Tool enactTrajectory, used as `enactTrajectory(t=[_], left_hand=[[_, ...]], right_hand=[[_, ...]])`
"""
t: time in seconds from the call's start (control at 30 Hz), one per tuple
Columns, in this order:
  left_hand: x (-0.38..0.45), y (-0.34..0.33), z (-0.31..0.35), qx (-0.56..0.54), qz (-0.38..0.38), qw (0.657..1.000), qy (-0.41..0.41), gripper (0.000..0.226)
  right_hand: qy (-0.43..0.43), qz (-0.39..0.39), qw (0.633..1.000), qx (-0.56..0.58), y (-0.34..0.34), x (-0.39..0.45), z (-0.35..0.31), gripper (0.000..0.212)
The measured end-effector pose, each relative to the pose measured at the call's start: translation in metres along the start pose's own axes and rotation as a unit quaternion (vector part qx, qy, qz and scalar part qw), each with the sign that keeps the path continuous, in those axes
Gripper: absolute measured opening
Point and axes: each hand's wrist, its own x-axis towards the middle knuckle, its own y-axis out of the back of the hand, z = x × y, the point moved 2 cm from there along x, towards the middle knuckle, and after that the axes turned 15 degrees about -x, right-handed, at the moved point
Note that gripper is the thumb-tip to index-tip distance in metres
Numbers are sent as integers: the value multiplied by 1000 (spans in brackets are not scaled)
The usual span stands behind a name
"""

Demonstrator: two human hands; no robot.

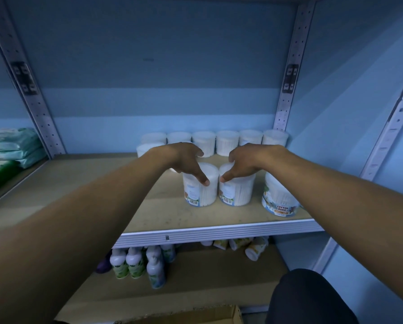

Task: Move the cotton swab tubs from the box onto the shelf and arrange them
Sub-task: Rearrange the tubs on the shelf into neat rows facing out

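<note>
- Lettering "COTTON BUDS" shows on the clear round plastic tub (pixel 280 199) at the wooden shelf's (pixel 163 213) front right edge.
- Left hand (pixel 186 161) grasps one barcoded clear tub (pixel 199 191) from above; right hand (pixel 242 163) grasps its neighbour (pixel 237 191).

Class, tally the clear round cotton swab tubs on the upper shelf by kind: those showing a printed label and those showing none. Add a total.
Clear round tubs with a printed label showing, at the front: 3
Clear round tubs with no label showing, behind: 7
Total: 10 in view; the left hand and the right hand may hide more.
</note>
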Motion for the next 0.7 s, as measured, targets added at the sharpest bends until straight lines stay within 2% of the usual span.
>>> enactTrajectory(t=[0.33, 0.6, 0.7], left_hand=[[9, -7, 0, -19, -2, 1000, -1, 96], [3, -11, 7, -35, -5, 999, 29, 93], [0, -14, 14, -10, -7, 999, 47, 88]], right_hand=[[44, -14, 999, -14, 6, -2, 1, 76], [78, -47, 996, 0, 6, -8, 8, 83], [94, -68, 993, -3, 5, -11, 10, 88]])
